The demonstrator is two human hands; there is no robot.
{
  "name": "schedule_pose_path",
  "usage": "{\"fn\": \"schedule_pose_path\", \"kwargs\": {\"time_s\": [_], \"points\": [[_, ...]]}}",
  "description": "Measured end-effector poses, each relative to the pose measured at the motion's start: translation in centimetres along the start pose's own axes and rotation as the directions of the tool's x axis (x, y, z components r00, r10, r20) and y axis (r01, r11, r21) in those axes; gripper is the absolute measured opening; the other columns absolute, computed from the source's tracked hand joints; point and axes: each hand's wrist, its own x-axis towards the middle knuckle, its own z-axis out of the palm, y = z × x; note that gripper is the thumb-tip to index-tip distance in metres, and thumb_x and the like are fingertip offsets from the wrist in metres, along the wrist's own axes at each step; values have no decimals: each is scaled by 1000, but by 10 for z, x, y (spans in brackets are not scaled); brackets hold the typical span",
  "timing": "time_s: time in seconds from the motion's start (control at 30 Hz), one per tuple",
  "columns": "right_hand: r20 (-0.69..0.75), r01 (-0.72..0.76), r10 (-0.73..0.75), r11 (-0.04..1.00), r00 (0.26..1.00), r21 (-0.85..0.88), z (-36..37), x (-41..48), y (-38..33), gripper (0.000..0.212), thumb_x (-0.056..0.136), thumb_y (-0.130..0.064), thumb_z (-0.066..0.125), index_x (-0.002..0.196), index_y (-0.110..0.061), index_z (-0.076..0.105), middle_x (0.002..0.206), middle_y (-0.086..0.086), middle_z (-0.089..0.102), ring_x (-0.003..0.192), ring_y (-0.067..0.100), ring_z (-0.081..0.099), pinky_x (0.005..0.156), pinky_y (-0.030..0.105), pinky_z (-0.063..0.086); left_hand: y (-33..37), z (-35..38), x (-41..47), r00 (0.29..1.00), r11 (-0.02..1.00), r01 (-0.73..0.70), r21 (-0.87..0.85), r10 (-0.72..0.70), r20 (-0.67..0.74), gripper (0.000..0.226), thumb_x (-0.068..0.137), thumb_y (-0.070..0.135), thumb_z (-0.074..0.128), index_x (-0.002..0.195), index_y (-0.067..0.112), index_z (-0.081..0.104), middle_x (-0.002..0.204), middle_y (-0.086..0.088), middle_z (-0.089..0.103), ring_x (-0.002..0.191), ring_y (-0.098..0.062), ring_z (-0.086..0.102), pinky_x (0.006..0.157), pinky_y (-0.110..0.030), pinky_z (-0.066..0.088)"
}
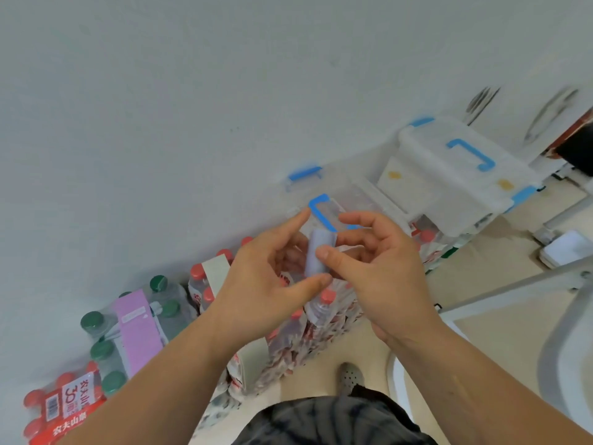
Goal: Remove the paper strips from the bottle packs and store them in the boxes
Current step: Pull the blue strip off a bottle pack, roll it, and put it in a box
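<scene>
Hands of the person meet in the middle of the view, above a red-capped bottle pack [321, 319] that stands on the floor against the light wall. Between them is a pale lilac paper strip [316, 255], rolled or folded short and held upright, away from any pack. The left hand [269, 274] holds the lower end of the strip between the thumb and the fingers behind it, and its index finger is stretched out upward. The right hand [385, 274] presses its thumb on the front of the strip, with the other fingers curled behind; so both hands pinch the same strip. A beige strip [218, 271] lies across the top of the red-capped pack, partly hidden by the left forearm. To the left stands a green-capped bottle pack [102, 348] with a pink strip [138, 326] over its top. At the bottom left corner is another red pack [64, 409] with a printed label. Behind the hands is a clear storage box [349, 197] with blue latches, and just beside it, to the right, a white-lidded storage box [449, 175] with a blue handle. A grey shoe [349, 377] shows on the beige floor.
</scene>
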Motion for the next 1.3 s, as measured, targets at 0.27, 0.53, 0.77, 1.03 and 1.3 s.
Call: {"fn": "schedule_pose_path", "kwargs": {"time_s": [0.27, 0.53, 0.77, 1.03, 1.3], "points": [[118, -24, 17, 998, 993, 63, -56, 51, 3, 21, 86, -1, 75, 103, -14, 75, 92, 3, 80, 82, 25, 79, 79, 43, 64, 7, 55, 50, 984, 978, 160, -136, -168, -51, 50, 83, 6, 77, 129, 22, 64, 101, -2, 77, 89, -24, 75, 85, -43, 60], [145, 95, -96, 995, 985, 14, -151, 151, 1, 18, 78, -4, 84, 87, -13, 72, 81, 4, 77, 77, 19, 77, 67, 32, 63, 17, 145, 138, 990, 996, 45, 83, -34, -135, 51, 78, 8, 82, 124, 26, 68, 97, 0, 73, 83, -23, 69, 76, -35, 58], [140, 111, -116, 993, 983, 46, -232, 211, 2, 11, 82, -4, 81, 81, -9, 70, 77, 7, 77, 76, 24, 76, 72, 37, 64, 26, 214, 204, 995, 992, 102, -79, -101, 9, 50, 84, 9, 76, 129, 27, 64, 105, -9, 71, 98, -34, 67, 88, -43, 58], [2, 105, -105, 994, 994, 14, -304, 233, 17, 11, 81, -14, 83, 77, -15, 73, 76, 1, 77, 72, 15, 73, 71, 29, 60, 35, 273, 249, 961, 992, 69, 106, -94, 259, 19, 97, 9, 59, 108, 24, 56, 87, -17, 63, 83, -43, 55, 75, -58, 49], [-198, 30, -73, 977, 977, -211, -362, 220, 39, 8, 82, -30, 82, 82, -27, 75, 83, -12, 75, 79, 5, 68, 67, 18, 50, 26, 312, 277, 907, 930, -92, 356, -69, 415, 33, 99, 6, 53, 104, 30, 76, 97, 10, 68, 99, -11, 64, 88, -23, 50]]}}
